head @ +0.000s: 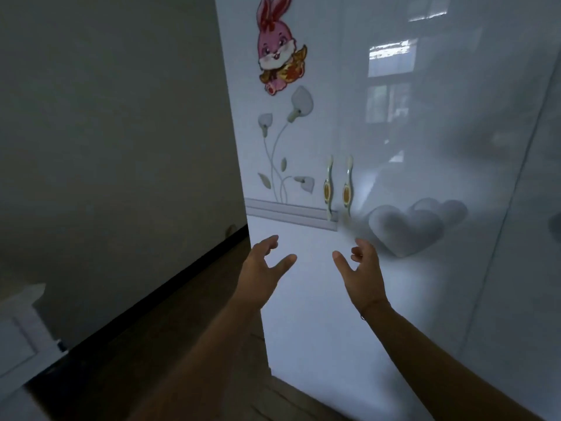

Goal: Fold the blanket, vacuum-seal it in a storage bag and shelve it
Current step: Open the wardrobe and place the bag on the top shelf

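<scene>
- Head view: both bare forearms reach forward toward a glossy white wardrobe.
- Left hand is held open in the air with its thumb spread wide and its fingers loosely bent. It grips nothing, and I cannot tell whether the fingertips touch the door.
- Right hand mirrors it just beside the left, palm turned inward, thumb spread and fingers slightly curled, also holding nothing. A thin band sits on its wrist.
- Neither the blanket nor the storage bag shows anywhere in this view, so their place and look cannot be told.
- Above and between the hands, two slim curved door handles with amber insets stand close together where two wardrobe doors meet, and the doors lie flush.
- A pale moulding strip runs across the door just above the left hand.
- Further above the left hand there is a grey flower decal, and higher still a pink rabbit sticker.
- Just beyond the right hand, grey heart shapes show on the door, with a window reflected above them.
- Left of the left hand is a plain wall with a dark skirting board.
- Brown wooden floor lies below the left forearm.
- Far to the left, white furniture is cut off by the frame edge.
</scene>
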{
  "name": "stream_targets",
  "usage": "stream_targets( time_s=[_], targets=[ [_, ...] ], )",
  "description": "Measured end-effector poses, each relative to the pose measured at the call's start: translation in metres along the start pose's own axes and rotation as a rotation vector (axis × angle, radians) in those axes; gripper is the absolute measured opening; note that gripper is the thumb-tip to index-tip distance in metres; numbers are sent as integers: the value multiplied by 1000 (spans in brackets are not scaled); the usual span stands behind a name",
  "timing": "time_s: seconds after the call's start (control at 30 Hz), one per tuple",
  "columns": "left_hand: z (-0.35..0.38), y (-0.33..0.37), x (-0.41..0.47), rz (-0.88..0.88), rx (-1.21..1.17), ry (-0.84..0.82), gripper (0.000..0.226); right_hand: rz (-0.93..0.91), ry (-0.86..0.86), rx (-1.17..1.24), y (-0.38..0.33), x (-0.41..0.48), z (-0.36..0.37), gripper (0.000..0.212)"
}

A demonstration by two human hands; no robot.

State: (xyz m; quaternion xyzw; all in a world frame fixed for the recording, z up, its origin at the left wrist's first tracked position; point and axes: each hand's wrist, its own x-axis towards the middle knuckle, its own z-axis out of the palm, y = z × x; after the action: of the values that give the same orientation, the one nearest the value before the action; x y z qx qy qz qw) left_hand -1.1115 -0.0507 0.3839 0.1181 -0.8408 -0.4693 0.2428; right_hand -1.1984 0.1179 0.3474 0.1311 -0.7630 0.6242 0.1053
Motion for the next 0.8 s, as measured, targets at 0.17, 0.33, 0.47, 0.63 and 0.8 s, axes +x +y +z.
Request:
stream_targets(
  time_s=[0.17,0.33,0.47,0.63,0.8],
  targets=[
    [35,19,99,64,-104,-83,59,-31,84,-47,8,72,14,53],
    [74,26,190,133,-93,-180,59,-69,65,5,30,151,45,49],
    [101,20,250,113,-93,-193,56,-57,-14,108,48,202,79,59],
    [116,12,296,87,-139,-198,31,-48,-17,137,67,238,109,73],
    [130,4,316,111,-191,-230,15,-35,-21,151,77,245,112,37]
  ],
)
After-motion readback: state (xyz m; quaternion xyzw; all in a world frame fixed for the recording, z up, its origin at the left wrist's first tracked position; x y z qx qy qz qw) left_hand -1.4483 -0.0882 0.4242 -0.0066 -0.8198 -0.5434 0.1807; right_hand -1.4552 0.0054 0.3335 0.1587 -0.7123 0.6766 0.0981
